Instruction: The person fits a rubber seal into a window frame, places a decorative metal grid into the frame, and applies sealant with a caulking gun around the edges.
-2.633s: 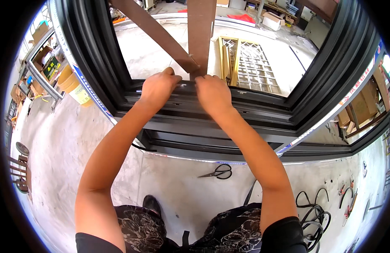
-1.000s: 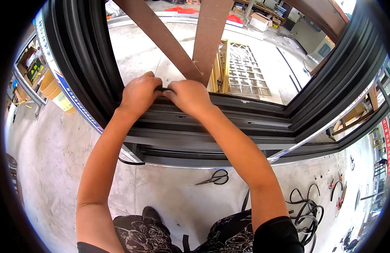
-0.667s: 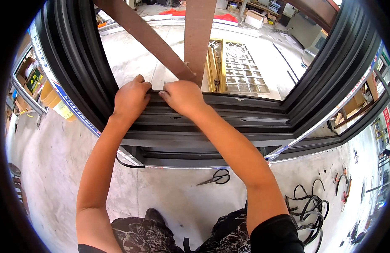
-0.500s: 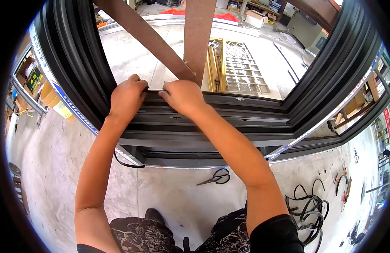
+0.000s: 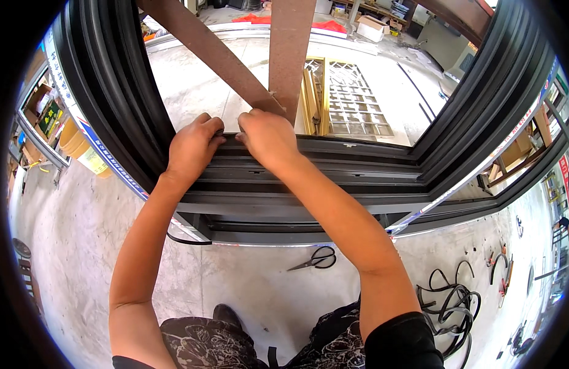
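Observation:
A dark grey metal window frame with grooved rails lies in front of me. My left hand is closed at the far edge of its bottom rail, near the left corner. Just right of it, my right hand is closed on the same edge, fingertips curled down. Between them a thin stretch of black rubber strip runs along the edge; both hands pinch and press it. The fingertips partly hide the strip. Grooved black side rails rise left and right.
Scissors with black handles lie on the floor below the frame. A tangle of black rubber strip is at the right. Brown steel beams stand behind the rail, near a gold lattice panel. A yellow bucket sits at the left.
My left hand has shifted slightly right along the rail, towards my right hand. My right hand stays at nearly the same spot, its fingers turned a little.

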### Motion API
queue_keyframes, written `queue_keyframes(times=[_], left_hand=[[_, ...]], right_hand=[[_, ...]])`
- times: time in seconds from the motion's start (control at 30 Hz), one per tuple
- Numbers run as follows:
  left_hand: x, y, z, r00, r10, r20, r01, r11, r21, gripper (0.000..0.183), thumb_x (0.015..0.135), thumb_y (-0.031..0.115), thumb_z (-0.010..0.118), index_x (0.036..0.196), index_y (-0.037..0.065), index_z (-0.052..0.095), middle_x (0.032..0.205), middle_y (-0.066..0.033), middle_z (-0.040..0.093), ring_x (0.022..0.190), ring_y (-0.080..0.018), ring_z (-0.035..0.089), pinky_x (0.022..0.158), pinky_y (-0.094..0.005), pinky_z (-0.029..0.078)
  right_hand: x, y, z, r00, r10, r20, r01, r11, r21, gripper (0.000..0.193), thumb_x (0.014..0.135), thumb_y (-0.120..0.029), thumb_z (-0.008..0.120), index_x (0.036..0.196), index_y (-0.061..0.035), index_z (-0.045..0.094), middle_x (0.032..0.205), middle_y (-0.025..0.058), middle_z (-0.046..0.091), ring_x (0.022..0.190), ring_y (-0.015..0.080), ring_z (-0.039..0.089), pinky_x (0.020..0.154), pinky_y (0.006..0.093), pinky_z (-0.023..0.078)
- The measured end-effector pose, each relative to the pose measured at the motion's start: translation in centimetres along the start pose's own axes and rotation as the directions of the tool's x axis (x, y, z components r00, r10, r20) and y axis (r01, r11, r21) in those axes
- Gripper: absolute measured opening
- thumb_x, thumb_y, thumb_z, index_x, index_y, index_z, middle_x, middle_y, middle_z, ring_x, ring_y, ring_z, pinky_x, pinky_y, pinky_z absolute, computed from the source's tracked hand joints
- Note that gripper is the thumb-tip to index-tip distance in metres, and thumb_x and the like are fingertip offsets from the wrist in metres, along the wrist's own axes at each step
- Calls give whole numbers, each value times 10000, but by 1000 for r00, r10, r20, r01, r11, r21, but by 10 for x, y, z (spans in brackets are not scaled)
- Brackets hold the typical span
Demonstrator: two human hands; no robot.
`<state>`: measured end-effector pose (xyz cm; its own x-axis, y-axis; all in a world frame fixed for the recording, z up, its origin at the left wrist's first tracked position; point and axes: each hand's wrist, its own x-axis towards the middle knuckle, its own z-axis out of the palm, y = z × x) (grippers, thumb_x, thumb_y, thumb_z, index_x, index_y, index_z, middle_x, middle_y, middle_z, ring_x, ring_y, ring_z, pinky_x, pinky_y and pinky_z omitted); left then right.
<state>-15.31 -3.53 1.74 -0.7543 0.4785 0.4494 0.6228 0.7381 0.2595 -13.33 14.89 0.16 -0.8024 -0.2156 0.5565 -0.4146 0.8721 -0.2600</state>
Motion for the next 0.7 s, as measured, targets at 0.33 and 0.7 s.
queue_keyframes(times=[0.33, 0.7], left_hand=[[5, 1, 2, 1000, 27, 4, -27, 1000, 5, 137, 807, 104, 675, 899, 49, 589, 921, -120, 589, 848, -377, 593, 713, -452, 472], [-14, 34, 10, 993, 109, -32, -105, 988, 110, 76, 806, 68, 575, 882, 75, 585, 881, -100, 569, 811, -303, 632, 664, -416, 525]], right_hand=[[2, -3, -1, 998, 5, 64, 0, 997, -82, 207, 843, -240, 670, 820, -45, 606, 835, 146, 637, 828, 338, 650, 697, 450, 511], [-5, -1, -10, 999, -28, 21, 30, 994, -104, 167, 827, -194, 656, 846, -62, 556, 852, 140, 615, 827, 359, 622, 697, 454, 494]])
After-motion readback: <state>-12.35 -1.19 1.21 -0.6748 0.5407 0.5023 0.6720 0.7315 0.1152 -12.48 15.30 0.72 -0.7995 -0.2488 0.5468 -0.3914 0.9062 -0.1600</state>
